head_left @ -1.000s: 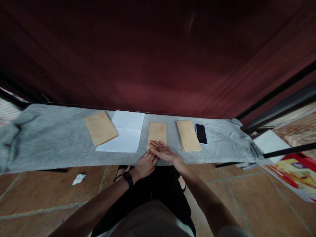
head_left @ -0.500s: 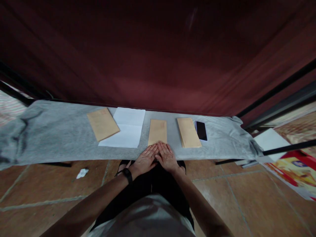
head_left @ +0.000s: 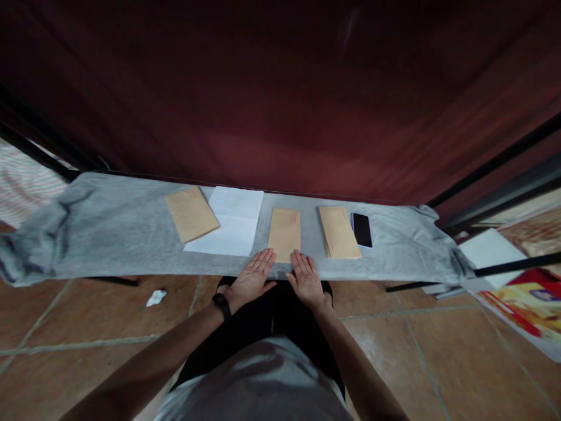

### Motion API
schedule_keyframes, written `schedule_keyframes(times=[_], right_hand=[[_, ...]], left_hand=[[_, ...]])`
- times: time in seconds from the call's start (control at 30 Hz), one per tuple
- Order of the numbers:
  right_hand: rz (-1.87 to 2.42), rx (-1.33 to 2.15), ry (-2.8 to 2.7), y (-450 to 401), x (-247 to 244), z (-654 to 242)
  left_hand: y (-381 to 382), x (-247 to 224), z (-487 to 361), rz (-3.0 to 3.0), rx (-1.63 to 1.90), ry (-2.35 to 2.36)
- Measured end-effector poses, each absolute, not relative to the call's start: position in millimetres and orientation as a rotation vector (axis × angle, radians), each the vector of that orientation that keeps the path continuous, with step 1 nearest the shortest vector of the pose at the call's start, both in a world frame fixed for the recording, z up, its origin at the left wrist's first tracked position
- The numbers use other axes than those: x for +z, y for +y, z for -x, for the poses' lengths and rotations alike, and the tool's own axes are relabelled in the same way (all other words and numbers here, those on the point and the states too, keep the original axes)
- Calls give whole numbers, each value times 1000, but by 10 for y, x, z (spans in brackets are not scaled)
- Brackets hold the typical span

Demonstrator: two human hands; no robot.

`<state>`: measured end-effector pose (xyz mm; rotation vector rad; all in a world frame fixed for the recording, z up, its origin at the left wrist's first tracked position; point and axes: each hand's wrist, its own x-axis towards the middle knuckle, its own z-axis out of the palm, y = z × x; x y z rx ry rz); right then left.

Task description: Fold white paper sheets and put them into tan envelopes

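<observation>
A brown paper envelope [head_left: 284, 234] lies flat in front of me on the grey cloth. My left hand [head_left: 253, 278] is laid flat with fingers stretched out, its fingertips at the envelope's near left corner. On the near right corner rest the fingertips of my right hand [head_left: 307, 282], also flat and holding nothing. To the left, a stack of brown envelopes [head_left: 191, 214] partly covers a white sheet of paper [head_left: 232, 225], which has a crease across it. Another small pile of brown envelopes [head_left: 339, 233] lies to the right, beside a dark-screened phone [head_left: 362, 229].
The grey cloth [head_left: 118, 234] covers a narrow table against a dark red surface [head_left: 280, 117]. Black metal bars [head_left: 517, 266] run along the right side, near a red and yellow package [head_left: 530, 304]. A crumpled white scrap [head_left: 156, 297] lies on the tiled floor.
My hands have moved apart, from touching each other at the middle of the envelope's near edge to its two near corners. The view has shifted slightly.
</observation>
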<state>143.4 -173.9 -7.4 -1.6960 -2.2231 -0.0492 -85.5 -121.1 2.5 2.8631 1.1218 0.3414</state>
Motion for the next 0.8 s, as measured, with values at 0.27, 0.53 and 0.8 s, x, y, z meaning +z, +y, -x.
schedule_keyframes(times=[0.27, 0.53, 0.8], right_hand=[[1716, 12, -2212, -1755, -83, -1420], [1728, 119, -2145, -1794, -52, -1307], [1717, 102, -2150, -1877, -90, -1108]], left_hand=[[-1358, 33, 631, -2856, 308, 1097], [-1356, 25, 515, -2854, 269, 1017], [-1366, 52, 502, -2847, 229, 1035]])
